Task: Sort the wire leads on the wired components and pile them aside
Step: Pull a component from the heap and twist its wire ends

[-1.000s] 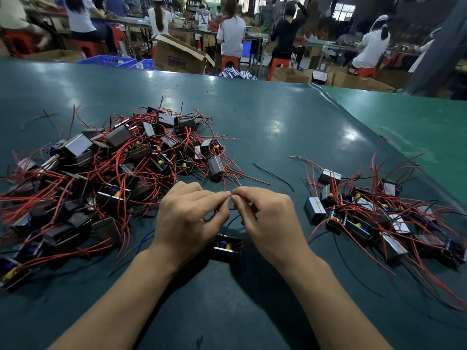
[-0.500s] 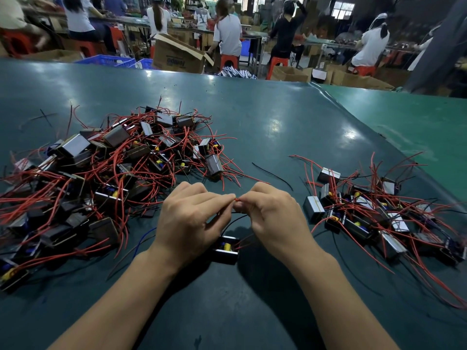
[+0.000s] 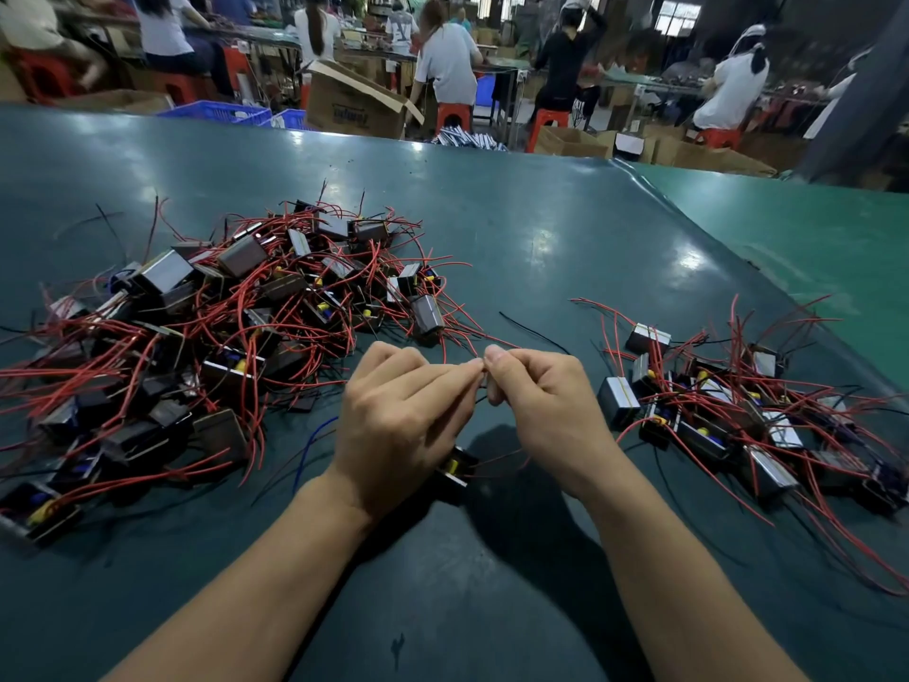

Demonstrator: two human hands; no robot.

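Your left hand (image 3: 403, 425) and right hand (image 3: 546, 411) each pinch the leads (image 3: 484, 381) of one component (image 3: 455, 472) hanging mid-surface near your edge. Tug unevenly and a thin lead may snap or slip.

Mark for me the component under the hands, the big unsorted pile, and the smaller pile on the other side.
component (image 3: 455, 472): head view, on its dark body below the left hand.
big pile (image 3: 196, 327): head view, middle of the tangle, left.
smaller pile (image 3: 738, 425): head view, middle of the cluster, right.
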